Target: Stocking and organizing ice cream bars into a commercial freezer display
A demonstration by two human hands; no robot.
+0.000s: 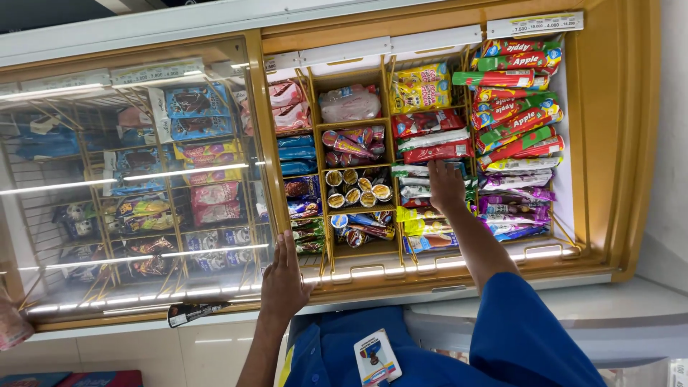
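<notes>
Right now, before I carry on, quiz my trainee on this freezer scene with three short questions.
1. True or false: the left hand rests at the edge of the sliding glass lid.
2. Where does the right hand reach? A: among the wrapped ice creams in the open side of the freezer. B: under the shut glass. C: onto the floor.
3. Fill in: the sleeve on the right arm is ___.

Key: 1 true; 2 A; 3 blue.
</notes>
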